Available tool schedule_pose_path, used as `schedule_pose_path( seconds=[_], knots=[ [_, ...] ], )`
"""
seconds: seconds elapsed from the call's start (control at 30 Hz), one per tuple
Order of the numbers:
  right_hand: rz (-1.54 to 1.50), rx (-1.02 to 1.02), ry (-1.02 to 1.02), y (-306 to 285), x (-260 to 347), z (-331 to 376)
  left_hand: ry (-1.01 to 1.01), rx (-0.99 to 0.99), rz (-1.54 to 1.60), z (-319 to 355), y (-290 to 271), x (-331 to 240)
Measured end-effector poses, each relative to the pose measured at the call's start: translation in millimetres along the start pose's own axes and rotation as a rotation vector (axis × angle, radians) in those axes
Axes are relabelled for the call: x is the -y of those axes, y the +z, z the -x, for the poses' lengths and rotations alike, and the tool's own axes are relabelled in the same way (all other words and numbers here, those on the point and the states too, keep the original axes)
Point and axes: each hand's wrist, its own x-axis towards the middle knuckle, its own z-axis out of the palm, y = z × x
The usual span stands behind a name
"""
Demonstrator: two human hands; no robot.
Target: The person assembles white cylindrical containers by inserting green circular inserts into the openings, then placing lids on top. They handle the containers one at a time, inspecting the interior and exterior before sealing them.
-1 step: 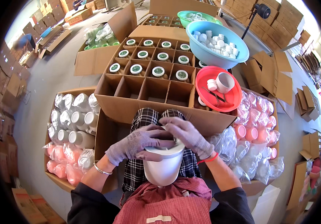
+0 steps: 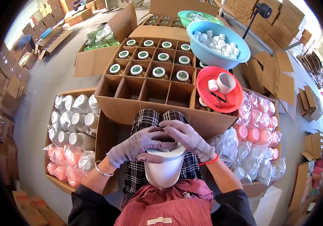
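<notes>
A pale silvery-white rounded pot (image 2: 164,171) stands upright in my lap, held between my thighs. Its light-coloured top is partly covered by my hands. My gloved left hand (image 2: 140,145) is closed over the pot's left rim, thumb along the near side. From the right, my gloved right hand (image 2: 187,137) reaches over the far side of the top with bent fingers close to the left fingertips. What those right fingers grip is hidden. In front of my knees is a divided carton (image 2: 150,103) with white-rimmed, green-centred tops in its far rows; the nearest visible compartments hold none.
A red dish (image 2: 202,88) with white parts and red-handled tools rests on the carton's right corner. Behind it sits a blue basin (image 2: 221,62) of white caps. Cartons of bagged grey and pink cups flank me at left (image 2: 69,185) and right (image 2: 278,145). Farther back stands a black fan (image 2: 263,10).
My right hand's fingers have shifted slightly over the top of the pot. The left hand and the pot stay nearly in place.
</notes>
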Motion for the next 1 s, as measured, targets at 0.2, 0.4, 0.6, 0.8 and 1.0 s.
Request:
schedule_pose_path(
  seconds=[0.2,0.4,0.6,0.8,1.0],
  knots=[
    [-0.055,0.244,-0.106,4.5,-25.4,-14.5,-0.078,0.013,-0.316,3.2,8.6,-38.1],
    [0.102,0.247,-0.264,2.9,-35.8,-12.0,-0.102,-0.305,0.041,11.9,28.7,-16.5],
    [0.328,0.257,-0.135,-5.5,2.6,-2.7,-0.286,-0.522,0.604,12.1,15.4,-8.9],
    [0.704,0.191,-0.402,28.9,-2.0,-14.0,-0.344,-0.651,0.27,30.9,54.7,-15.5],
    [0.249,0.495,-0.25,10.2,1.4,-30.3,-0.369,-0.55,-0.536,26.4,60.3,-85.2]
  ],
)
